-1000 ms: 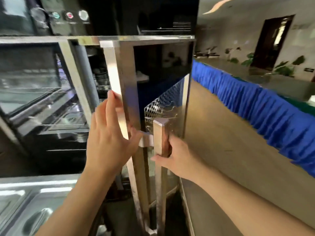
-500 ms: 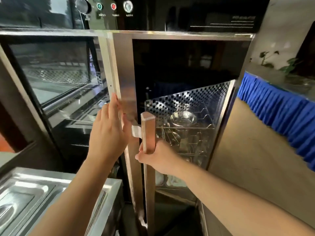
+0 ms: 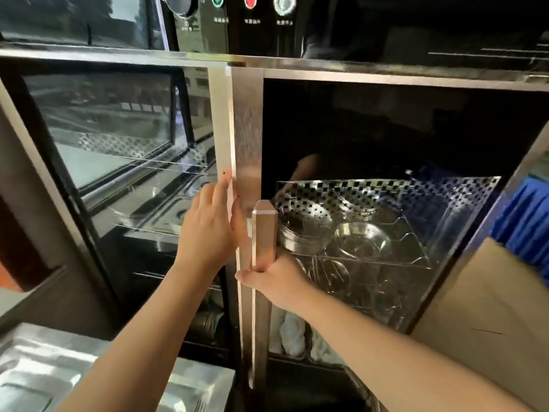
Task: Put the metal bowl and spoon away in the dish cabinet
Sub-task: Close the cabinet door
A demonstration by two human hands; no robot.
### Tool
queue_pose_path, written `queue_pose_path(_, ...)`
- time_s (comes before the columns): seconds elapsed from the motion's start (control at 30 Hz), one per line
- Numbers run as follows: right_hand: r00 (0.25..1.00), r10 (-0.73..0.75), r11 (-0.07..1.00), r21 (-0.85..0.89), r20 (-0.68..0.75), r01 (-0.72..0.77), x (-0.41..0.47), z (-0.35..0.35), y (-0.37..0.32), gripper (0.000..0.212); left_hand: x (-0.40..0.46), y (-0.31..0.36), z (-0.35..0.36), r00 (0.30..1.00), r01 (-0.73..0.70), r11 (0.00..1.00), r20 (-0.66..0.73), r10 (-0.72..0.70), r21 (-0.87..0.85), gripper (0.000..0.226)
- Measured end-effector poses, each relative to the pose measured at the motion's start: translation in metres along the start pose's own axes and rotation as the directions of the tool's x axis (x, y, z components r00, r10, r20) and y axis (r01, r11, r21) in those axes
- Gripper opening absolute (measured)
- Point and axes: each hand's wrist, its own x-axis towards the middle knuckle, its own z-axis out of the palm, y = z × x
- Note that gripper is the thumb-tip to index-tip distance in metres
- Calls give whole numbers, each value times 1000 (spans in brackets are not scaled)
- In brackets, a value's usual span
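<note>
The dish cabinet's right glass door stands in front of me, its steel frame nearly meeting the cabinet's middle post. My right hand is wrapped around the door's vertical copper-coloured handle. My left hand lies flat against the frame's edge, fingers up, holding nothing. Behind the glass, a metal bowl sits upright on a wire shelf beside a stack of bowls. Thin metal utensils lie on the rack below; I cannot tell whether the spoon is among them.
The cabinet's left glass door shows wire shelves and trays behind it. A control panel with a knob and a red button runs along the top. Steel trays sit at the lower left. A blue cloth hangs at the right.
The right door has swung from wide open to almost against the cabinet, with my right hand on its handle and my left hand on its edge. The view has turned toward the cabinet front.
</note>
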Motion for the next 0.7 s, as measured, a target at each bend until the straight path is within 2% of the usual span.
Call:
queue_pose_path(0.17, 995, -34, 999, -19, -97, 33, 44, 8, 2, 35, 24, -39, 29, 1000, 15, 1000, 27, -14, -13, 60)
queue_pose_path(0.33, 991, -63, 998, 2, -120, 64, 76, 10, 2, 29, 35, -80, 65, 994, -2, 996, 110, -8, 90, 72)
queue_pose_path(0.5, 981, -76, 997, -12, -180, 75, 96, 12, 6, 22, 39, -103, 97, 984, -35, 985, 177, 5, 167, 73)
queue_pose_path(0.57, 973, -95, 995, -21, -211, 92, 104, 13, 9, 23, 40, -109, 107, 984, -35, 982, 177, 2, 186, 74)
queue_pose_path(0.67, 962, -98, 995, -7, -254, 99, 118, 15, 14, 13, 40, -115, 119, 988, -47, 981, 153, 18, 186, 76)
queue_pose_path(0.7, 958, -107, 994, -4, -266, 109, 121, 15, 13, 17, 40, -115, 121, 990, -50, 981, 140, 24, 190, 77)
